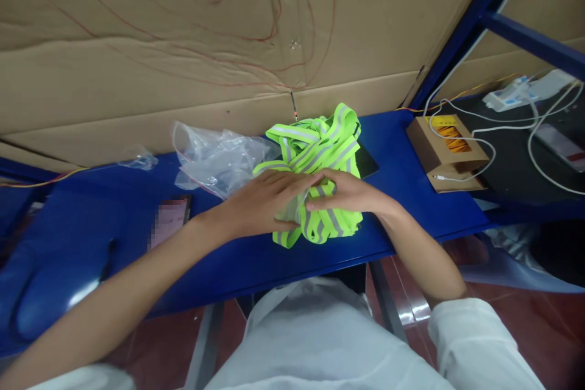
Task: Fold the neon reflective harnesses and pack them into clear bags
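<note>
Closest to you is your own white clothing, spread across your lap below the near edge of the blue table. Your two forearms reach forward over that edge to the bundle of neon-yellow reflective safety vests, which lies on the table at its middle, close to the near edge.

Your left hand lies flat on the left, near side of the vests, fingers stretched out and pressed together, palm down on the fabric rather than gripping it. Your right hand rests on the near right part of the vests with its fingers bent lightly onto the grey-striped straps; its fingertips meet those of your left hand. Whether it pinches a strap underneath cannot be told from here.

Just left of the vests, touching them, sits a crumpled clear plastic bag. Further left of the vests lies a phone, its screen blurred. Well to the right of the vests is a small cardboard box with a white cable looped over it. Behind the vests stands a cardboard wall.
</note>
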A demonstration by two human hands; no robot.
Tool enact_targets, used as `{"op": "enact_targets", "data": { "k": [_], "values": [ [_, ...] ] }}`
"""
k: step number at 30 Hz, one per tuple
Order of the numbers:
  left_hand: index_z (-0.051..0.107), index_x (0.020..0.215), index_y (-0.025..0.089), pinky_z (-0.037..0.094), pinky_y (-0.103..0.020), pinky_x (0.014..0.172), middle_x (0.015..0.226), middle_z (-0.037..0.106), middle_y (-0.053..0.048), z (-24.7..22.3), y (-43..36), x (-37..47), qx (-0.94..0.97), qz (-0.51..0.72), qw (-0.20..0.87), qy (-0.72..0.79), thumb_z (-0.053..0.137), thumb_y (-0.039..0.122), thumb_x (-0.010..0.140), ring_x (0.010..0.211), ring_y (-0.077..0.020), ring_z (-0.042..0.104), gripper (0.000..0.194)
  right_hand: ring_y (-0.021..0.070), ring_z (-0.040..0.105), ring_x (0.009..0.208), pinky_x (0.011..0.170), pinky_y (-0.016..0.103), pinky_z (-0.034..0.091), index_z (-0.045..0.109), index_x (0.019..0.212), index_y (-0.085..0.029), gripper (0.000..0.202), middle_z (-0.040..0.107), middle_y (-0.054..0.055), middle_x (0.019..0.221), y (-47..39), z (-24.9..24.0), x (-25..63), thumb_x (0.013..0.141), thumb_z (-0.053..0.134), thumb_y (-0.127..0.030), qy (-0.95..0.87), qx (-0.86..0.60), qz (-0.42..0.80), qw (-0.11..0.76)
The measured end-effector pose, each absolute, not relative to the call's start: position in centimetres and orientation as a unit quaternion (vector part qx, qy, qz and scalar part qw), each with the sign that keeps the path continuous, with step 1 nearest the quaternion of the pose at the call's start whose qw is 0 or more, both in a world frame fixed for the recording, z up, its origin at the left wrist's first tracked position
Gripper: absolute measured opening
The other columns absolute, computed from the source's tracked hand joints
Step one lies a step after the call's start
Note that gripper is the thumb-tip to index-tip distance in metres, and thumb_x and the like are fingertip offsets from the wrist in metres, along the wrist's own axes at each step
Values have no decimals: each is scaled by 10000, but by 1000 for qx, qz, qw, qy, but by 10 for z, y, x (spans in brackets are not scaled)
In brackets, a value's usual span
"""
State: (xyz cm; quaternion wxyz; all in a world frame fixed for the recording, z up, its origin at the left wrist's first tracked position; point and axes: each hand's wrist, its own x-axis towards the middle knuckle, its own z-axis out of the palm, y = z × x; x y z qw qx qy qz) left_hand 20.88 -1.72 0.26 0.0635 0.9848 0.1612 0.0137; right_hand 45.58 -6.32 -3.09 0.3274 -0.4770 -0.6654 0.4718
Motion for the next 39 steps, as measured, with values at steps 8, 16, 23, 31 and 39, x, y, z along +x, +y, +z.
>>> {"op": "enact_targets", "data": {
  "k": [8,16,23,31,39],
  "values": [
    [153,1659,287,383,-431,1197,1552,532,-140,-2,-19,203,979,42,65,189,789,441,883,1433,-306,519,1015,168,517,782,670,277,365,544,878,-238,509,622,-30,850,-63,-22,466,702,861,-596,-676,-540,358,350],
    [176,1672,273,358,-523,1208,1573,470,-193,-14,-22,214,981,44,48,184,803,590,825,1460,-378,463,1100,165,535,826,745,278,414,519,876,-238,431,585,-35,870,-57,-36,458,755,830,-509,-665,-503,363,417],
    [283,1652,207,415,-547,1162,1534,503,-238,-30,-23,208,973,72,-21,217,877,575,742,1402,-432,506,1147,178,582,823,769,303,449,543,868,-246,388,621,-17,878,-55,-47,442,799,808,-520,-630,-528,323,469],
    [262,1663,257,437,-529,1132,1483,550,-205,-38,-22,203,962,94,-25,256,775,540,849,1370,-416,537,1003,236,629,993,921,392,523,597,905,-253,230,631,64,997,-65,-56,416,908,736,-436,-617,-550,199,527],
    [141,1684,175,486,-448,1008,1400,612,-194,-49,-19,202,943,135,-40,301,681,360,889,1266,-369,606,978,312,520,1381,1174,503,449,561,1276,-243,606,538,153,1382,-72,-54,418,824,819,-553,-703,-486,263,448]
  ]
}}
